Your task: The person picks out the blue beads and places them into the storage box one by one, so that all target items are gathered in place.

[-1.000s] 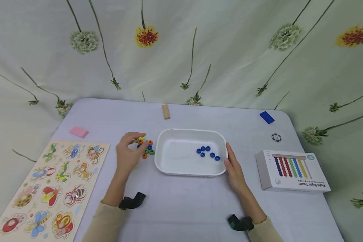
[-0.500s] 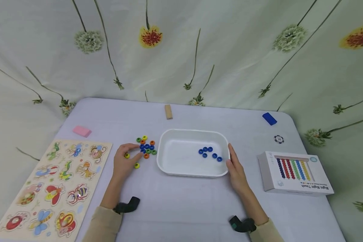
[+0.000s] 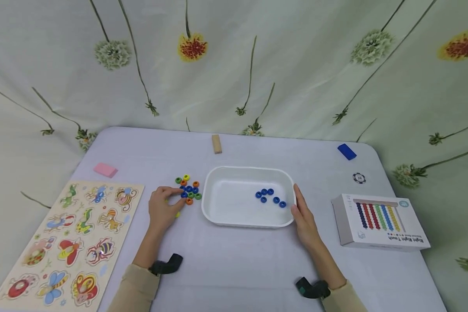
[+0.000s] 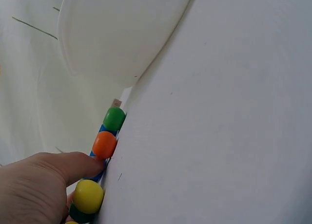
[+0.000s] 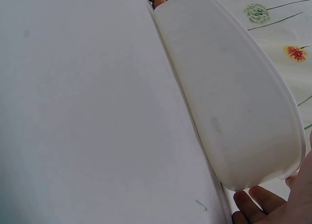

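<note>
In the head view, my left hand (image 3: 164, 209) is at a cluster of coloured beads left of the white tray (image 3: 226, 219). Its thumb and forefinger pinch a blue bead (image 3: 184, 195) on the table. Close by are an orange bead (image 4: 104, 144), a green bead (image 4: 114, 119) and a yellow bead (image 4: 88, 196), seen in the left wrist view. My right hand (image 3: 306, 223) holds the tray's right end, thumb near the rim and fingers at the outer wall (image 5: 229, 102). Several blue beads (image 3: 264, 191) lie inside the tray, towards its right side.
An insect picture board (image 3: 76, 225) covers the left side, with a pink block (image 3: 105, 170) behind it. A wooden block (image 3: 216, 144) lies at the back. On the right are a blue block (image 3: 347, 151), a round chip (image 3: 359, 178) and a white box (image 3: 380, 222).
My left hand has come down to the near-left side of the bead cluster, and its fingertips have closed about a blue bead. My right hand stays at the tray.
</note>
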Motion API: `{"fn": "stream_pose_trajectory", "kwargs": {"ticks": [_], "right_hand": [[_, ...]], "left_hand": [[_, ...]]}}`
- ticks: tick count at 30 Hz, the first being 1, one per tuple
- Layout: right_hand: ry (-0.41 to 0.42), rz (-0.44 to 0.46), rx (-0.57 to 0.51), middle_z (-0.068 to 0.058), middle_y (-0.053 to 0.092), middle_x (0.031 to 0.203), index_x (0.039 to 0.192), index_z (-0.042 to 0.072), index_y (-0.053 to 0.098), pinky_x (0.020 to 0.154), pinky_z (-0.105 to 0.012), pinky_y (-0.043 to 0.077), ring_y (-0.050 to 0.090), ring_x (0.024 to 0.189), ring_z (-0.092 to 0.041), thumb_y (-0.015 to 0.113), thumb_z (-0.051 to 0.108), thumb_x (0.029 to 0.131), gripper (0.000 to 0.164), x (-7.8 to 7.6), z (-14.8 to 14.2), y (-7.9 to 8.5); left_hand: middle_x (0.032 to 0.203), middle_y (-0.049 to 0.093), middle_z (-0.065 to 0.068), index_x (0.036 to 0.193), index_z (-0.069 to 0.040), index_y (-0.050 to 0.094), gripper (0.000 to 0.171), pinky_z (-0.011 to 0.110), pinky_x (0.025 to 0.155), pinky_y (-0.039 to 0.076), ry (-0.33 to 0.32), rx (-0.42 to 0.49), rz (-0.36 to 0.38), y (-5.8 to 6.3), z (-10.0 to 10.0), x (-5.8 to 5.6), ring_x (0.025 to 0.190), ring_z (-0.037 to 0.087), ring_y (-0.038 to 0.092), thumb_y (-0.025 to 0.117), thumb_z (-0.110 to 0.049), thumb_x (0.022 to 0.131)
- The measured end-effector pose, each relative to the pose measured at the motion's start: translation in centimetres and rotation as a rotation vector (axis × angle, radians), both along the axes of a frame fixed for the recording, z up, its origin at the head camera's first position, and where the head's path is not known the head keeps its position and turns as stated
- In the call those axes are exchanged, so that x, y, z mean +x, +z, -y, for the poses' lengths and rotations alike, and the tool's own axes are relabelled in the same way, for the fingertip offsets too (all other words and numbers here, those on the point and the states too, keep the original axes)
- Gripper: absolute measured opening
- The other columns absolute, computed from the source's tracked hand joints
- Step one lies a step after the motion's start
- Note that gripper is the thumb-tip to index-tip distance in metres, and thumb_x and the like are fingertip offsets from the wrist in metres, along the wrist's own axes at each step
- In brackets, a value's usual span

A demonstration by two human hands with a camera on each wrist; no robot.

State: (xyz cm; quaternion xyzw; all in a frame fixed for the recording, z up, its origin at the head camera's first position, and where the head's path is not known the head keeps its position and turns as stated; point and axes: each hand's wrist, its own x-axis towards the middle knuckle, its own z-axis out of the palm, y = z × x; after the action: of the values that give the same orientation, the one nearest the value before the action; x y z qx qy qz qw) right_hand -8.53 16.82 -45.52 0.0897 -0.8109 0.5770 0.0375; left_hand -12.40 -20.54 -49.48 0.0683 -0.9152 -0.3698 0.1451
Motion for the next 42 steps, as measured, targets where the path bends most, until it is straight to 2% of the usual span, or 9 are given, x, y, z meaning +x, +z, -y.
{"fn": "stream_pose_trajectory", "kwargs": {"ticks": [5, 10, 15, 19, 23, 26, 30, 35, 42], "right_hand": [[0.015, 0.017, -0.004, -0.004, 0.014, 0.148, 0.143, 0.013, 0.014, 0.106, -0.017, 0.012, 0.012, 0.136, -0.021, 0.033, 0.007, 0.095, 0.052, -0.6, -0.4, -1.2], [0.015, 0.016, 0.001, 0.003, 0.014, 0.148, 0.142, 0.024, 0.014, 0.108, -0.035, 0.013, 0.011, 0.136, -0.015, 0.034, 0.013, 0.095, 0.052, -1.2, -0.8, -2.7], [0.025, -0.002, 0.0, 0.003, 0.014, 0.148, 0.142, 0.023, 0.014, 0.108, -0.036, 0.012, 0.011, 0.136, -0.016, 0.033, 0.012, 0.095, 0.052, -1.3, -0.9, -2.7], [0.041, 0.003, -0.012, -0.003, 0.013, 0.149, 0.143, 0.015, 0.013, 0.109, -0.034, 0.012, 0.01, 0.136, -0.021, 0.032, 0.007, 0.095, 0.052, -1.1, -0.6, -1.6], [0.038, 0.013, -0.012, -0.007, 0.013, 0.148, 0.142, 0.009, 0.013, 0.108, -0.038, 0.012, 0.011, 0.136, -0.022, 0.031, 0.005, 0.094, 0.051, -0.8, -0.1, -0.4], [0.033, 0.014, -0.01, -0.007, 0.014, 0.148, 0.142, 0.008, 0.014, 0.107, -0.041, 0.013, 0.012, 0.136, -0.022, 0.031, 0.005, 0.094, 0.051, -0.7, 0.2, -0.1], [0.03, 0.009, -0.018, -0.007, 0.015, 0.148, 0.142, 0.008, 0.014, 0.107, -0.043, 0.014, 0.013, 0.135, -0.023, 0.032, 0.004, 0.094, 0.052, -0.6, 0.4, -0.1], [0.028, 0.004, -0.012, -0.009, 0.015, 0.148, 0.142, 0.006, 0.014, 0.107, -0.045, 0.014, 0.013, 0.135, -0.025, 0.032, 0.003, 0.093, 0.052, -0.4, 0.3, 0.2], [0.013, 0.0, 0.005, -0.01, 0.015, 0.148, 0.142, 0.006, 0.015, 0.106, -0.046, 0.013, 0.012, 0.136, -0.024, 0.032, 0.003, 0.093, 0.051, -0.2, 0.0, 0.4]], "left_hand": [[0.101, 0.057, 0.005, 0.099, -0.015, 0.065, 0.023, 0.039, 0.087, 0.032, 0.027, 0.09, -0.003, 0.4, 0.2, 0.2, 0.1, 0.022, 0.045, 0.068, -0.02, 0.076], [0.098, 0.061, 0.006, 0.102, -0.012, 0.063, 0.025, 0.042, 0.087, 0.034, 0.019, 0.167, -0.109, 3.1, -1.0, 0.5, 0.096, 0.02, 0.049, 0.067, -0.017, 0.078], [0.095, 0.063, 0.007, 0.103, -0.01, 0.063, 0.027, 0.045, 0.082, 0.037, -0.139, 0.2, -0.209, 7.1, -5.0, -0.3, 0.093, 0.02, 0.051, 0.068, -0.011, 0.076], [0.093, 0.063, 0.003, 0.101, -0.012, 0.063, 0.026, 0.042, 0.081, 0.042, -0.323, 0.257, -0.113, 8.7, -8.9, -1.7, 0.089, 0.016, 0.053, 0.068, -0.014, 0.076], [0.081, 0.06, 0.002, 0.096, -0.013, 0.065, 0.021, 0.036, 0.073, 0.046, -0.457, 0.297, 0.078, 8.3, -12.3, -3.4, 0.077, 0.015, 0.054, 0.069, -0.016, 0.076], [0.075, 0.058, 0.002, 0.092, -0.014, 0.065, 0.019, 0.028, 0.062, 0.046, -0.484, 0.303, 0.202, 7.2, -14.0, -4.4, 0.069, 0.015, 0.052, 0.071, -0.016, 0.074], [0.072, 0.058, 0.001, 0.091, -0.016, 0.066, 0.019, 0.023, 0.056, 0.043, -0.498, 0.289, 0.315, 5.7, -15.0, -5.2, 0.065, 0.015, 0.052, 0.072, -0.016, 0.072], [0.07, 0.058, 0.0, 0.089, -0.016, 0.066, 0.018, 0.024, 0.055, 0.042, -0.503, 0.153, 0.39, 4.9, -15.5, -5.4, 0.063, 0.014, 0.052, 0.071, -0.017, 0.071], [0.068, 0.056, -0.004, 0.086, -0.017, 0.065, 0.017, 0.024, 0.053, 0.039, -0.515, -0.082, 0.426, 4.9, -16.7, -5.2, 0.059, 0.011, 0.051, 0.07, -0.019, 0.07]]}}
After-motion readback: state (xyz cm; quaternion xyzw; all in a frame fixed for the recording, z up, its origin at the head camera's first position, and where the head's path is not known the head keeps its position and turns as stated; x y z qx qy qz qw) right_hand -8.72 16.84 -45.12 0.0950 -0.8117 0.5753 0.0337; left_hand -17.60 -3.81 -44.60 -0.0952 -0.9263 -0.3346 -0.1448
